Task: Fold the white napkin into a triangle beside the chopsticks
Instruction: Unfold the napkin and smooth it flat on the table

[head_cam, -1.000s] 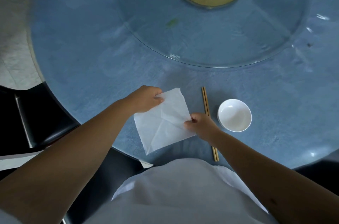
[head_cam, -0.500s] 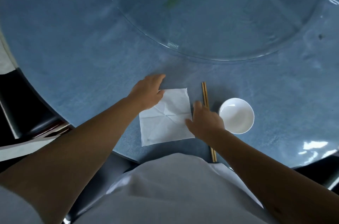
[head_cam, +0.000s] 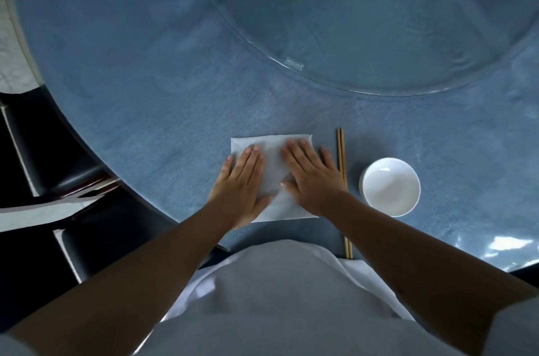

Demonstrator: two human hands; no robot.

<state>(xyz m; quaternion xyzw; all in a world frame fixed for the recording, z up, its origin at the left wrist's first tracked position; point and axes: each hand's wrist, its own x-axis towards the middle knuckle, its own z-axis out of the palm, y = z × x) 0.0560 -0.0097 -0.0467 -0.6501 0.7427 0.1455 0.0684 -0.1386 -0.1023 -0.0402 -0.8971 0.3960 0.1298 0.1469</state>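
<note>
The white napkin is laid flat on the blue bench, just left of the wooden chopsticks, with a white bowl further right beyond them. The napkin is pressed down by both palms: the left hand is spread on its left part and the right hand on its right part, the little finger close beside the chopsticks. Neither grip is closed on anything; the fingers are held extended and flat. The sheet is seen as a rough square, so placement and smoothing are judged done, while the diagonal fold into a triangle is not yet begun. A far corner appears slightly turned over.
</note>
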